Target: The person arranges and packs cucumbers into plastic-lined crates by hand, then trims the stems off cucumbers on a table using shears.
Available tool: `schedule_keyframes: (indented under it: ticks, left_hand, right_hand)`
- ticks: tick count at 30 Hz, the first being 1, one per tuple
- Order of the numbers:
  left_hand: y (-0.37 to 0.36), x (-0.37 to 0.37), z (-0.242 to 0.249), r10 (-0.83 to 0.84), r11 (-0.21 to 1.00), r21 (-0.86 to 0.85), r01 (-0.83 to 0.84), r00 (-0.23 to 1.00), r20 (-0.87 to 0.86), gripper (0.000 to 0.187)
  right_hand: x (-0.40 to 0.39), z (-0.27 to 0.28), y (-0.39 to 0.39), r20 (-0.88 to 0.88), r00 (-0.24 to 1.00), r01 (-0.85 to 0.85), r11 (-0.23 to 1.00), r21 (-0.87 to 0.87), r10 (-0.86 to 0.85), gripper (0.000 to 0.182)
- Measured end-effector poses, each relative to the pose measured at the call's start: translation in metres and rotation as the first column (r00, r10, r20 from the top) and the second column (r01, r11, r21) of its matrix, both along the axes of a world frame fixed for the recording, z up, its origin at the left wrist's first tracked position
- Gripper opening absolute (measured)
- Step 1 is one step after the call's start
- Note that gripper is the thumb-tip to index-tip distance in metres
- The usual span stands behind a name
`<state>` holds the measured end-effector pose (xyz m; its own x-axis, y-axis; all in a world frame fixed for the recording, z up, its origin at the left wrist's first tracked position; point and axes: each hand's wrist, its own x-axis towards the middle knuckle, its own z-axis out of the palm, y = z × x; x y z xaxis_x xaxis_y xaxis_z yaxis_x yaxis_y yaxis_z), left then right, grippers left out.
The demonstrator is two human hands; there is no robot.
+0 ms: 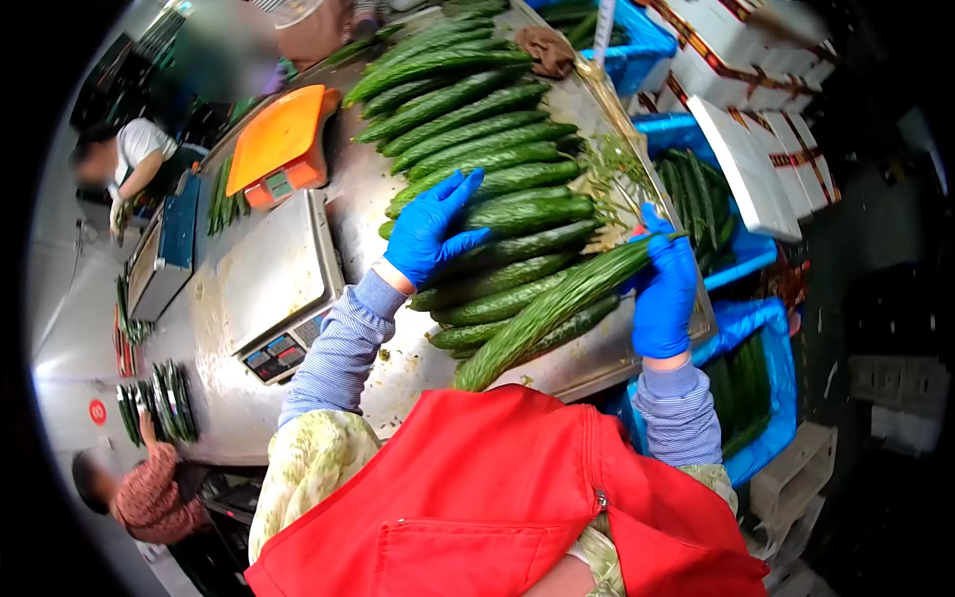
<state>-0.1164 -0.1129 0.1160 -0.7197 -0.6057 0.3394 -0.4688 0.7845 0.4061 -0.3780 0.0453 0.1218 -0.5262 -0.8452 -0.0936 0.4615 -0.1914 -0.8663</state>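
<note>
Both my hands wear blue gloves. My right hand is closed round the stem end of a long ridged cucumber, which slants down to the left over the near end of the pile. Something thin and metallic shows by its fingers, too small to make out. My left hand lies at the left ends of the piled cucumbers, its thumb and fingers spread apart. The pile runs in a long row of side-by-side cucumbers away from me on the metal table.
Left of the pile stand a metal scale and an orange scale. Blue-lined crates with cucumbers and white foam boxes are at the right. Stem scraps lie by the table edge. Other people work at the left and far side.
</note>
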Motion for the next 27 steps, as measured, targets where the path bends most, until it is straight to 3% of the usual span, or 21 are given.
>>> schedule_keyframes:
  ticks: [1, 2, 3, 4, 5, 7, 8, 9, 10, 11, 12, 13, 15, 17, 20, 21, 22, 23, 24, 25, 27]
  left_hand:
    - [-0.002, 0.011, 0.002, 0.041, 0.999, 0.015, -0.04, 0.998, -0.044, 0.063]
    - [-0.005, 0.023, -0.004, 0.118, 0.991, 0.087, -0.099, 0.959, -0.256, 0.054]
    - [-0.005, 0.032, -0.014, 0.27, 0.916, 0.389, -0.099, 0.869, -0.415, 0.048]
    - [-0.001, 0.038, -0.016, 0.389, 0.843, 0.531, -0.088, 0.782, -0.487, 0.045]
    - [-0.008, 0.046, -0.021, 0.517, 0.639, 0.748, 0.179, 0.619, -0.591, 0.043]
    - [-0.013, 0.033, 0.005, 0.588, 0.582, 0.793, 0.18, 0.581, -0.563, 0.042]
    - [-0.033, 0.047, -0.01, 0.436, 0.72, 0.641, 0.265, 0.546, -0.715, 0.046]
    - [-0.024, 0.042, -0.006, 0.349, 0.875, 0.478, 0.081, 0.581, -0.735, 0.054]
    - [-0.019, 0.049, 0.004, 0.329, 0.87, 0.491, -0.034, 0.783, -0.528, 0.067]
    - [-0.03, 0.044, -0.017, 0.29, 0.94, 0.299, -0.162, 0.842, -0.455, 0.066]
    - [-0.034, 0.042, -0.018, 0.312, 0.928, 0.293, -0.229, 0.908, -0.281, 0.063]
    - [-0.037, 0.042, -0.018, 0.327, 0.915, 0.279, -0.291, 0.94, -0.094, 0.06]
    - [-0.046, 0.038, -0.026, 0.362, 0.912, 0.218, -0.347, 0.932, -0.032, 0.054]
    - [-0.042, 0.026, -0.033, 0.421, 0.903, 0.097, -0.418, 0.907, -0.013, 0.049]
    - [-0.025, 0.013, -0.015, 0.553, 0.803, -0.173, -0.57, 0.822, -0.139, 0.046]
    - [-0.018, 0.0, -0.005, 0.54, 0.778, -0.23, -0.584, 0.81, -0.231, 0.046]
    - [-0.013, -0.014, -0.003, 0.384, 0.817, -0.259, -0.516, 0.821, -0.423, 0.043]
    - [-0.005, -0.036, 0.001, 0.157, 0.882, -0.25, -0.399, 0.75, -0.642, 0.04]
    - [0.02, -0.063, 0.018, 0.07, 0.94, -0.222, -0.261, 0.781, -0.62, 0.038]
    - [0.05, -0.076, 0.032, 0.044, 0.961, -0.204, -0.188, 0.829, -0.558, 0.037]
    - [0.107, -0.108, 0.044, -0.103, 0.991, 0.023, 0.134, 0.85, -0.517, 0.033]
  right_hand:
    - [-0.004, 0.014, -0.012, 0.051, 0.998, 0.027, 0.998, 0.061, -0.03, 0.03]
    - [0.007, 0.034, -0.034, 0.089, 0.993, 0.071, 0.997, 0.004, -0.071, 0.032]
    - [0.01, 0.037, -0.05, 0.183, 0.983, 0.043, 0.996, -0.076, -0.029, 0.038]
    - [0.0, 0.03, -0.058, 0.196, 0.977, -0.061, 0.99, -0.126, 0.085, 0.038]
    - [-0.018, 0.007, -0.076, 0.144, 0.977, -0.136, 0.978, -0.156, 0.159, 0.038]
    - [-0.043, -0.007, -0.099, 0.093, 0.971, -0.192, 0.951, -0.243, 0.22, 0.035]
    - [-0.044, -0.024, -0.118, 0.102, 0.976, -0.17, 0.962, -0.213, 0.195, 0.035]
    - [-0.038, -0.028, -0.124, 0.018, 0.991, -0.13, 0.978, -0.165, 0.135, 0.039]
    - [-0.036, -0.03, -0.128, -0.072, 0.977, -0.205, 0.973, -0.106, 0.199, 0.034]
    - [-0.04, -0.033, -0.133, -0.154, 0.954, -0.266, 0.963, -0.044, 0.257, 0.03]
    - [-0.061, -0.053, -0.138, -0.119, 0.92, -0.378, 0.926, -0.014, 0.374, 0.026]
    - [-0.078, -0.07, -0.146, -0.078, 0.873, -0.483, 0.876, 0.012, 0.482, 0.023]
    - [-0.088, -0.051, -0.145, -0.122, 0.706, -0.7, 0.714, 0.027, 0.697, 0.025]
    - [-0.081, -0.026, -0.12, -0.263, 0.784, -0.522, 0.826, 0.212, 0.562, 0.034]
    - [-0.087, -0.017, -0.079, -0.363, 0.876, -0.297, 0.948, 0.112, 0.317, 0.041]
    - [-0.101, -0.024, -0.056, -0.287, 0.91, -0.275, 0.954, 0.12, 0.298, 0.04]
    - [-0.093, -0.025, -0.028, -0.384, 0.903, -0.152, 0.978, 0.141, 0.196, 0.037]
    - [-0.097, -0.018, 0.0, -0.449, 0.84, -0.216, 0.946, 0.241, 0.306, 0.035]
    - [-0.055, 0.001, 0.042, -0.582, 0.813, 0.089, 0.979, 0.185, 0.036, 0.031]
    - [-0.061, -0.015, 0.073, -0.412, 0.908, 0.034, 0.969, 0.243, 0.072, 0.028]
    - [-0.049, -0.09, 0.149, -0.581, 0.814, 0.178, 0.945, 0.274, 0.016, 0.019]
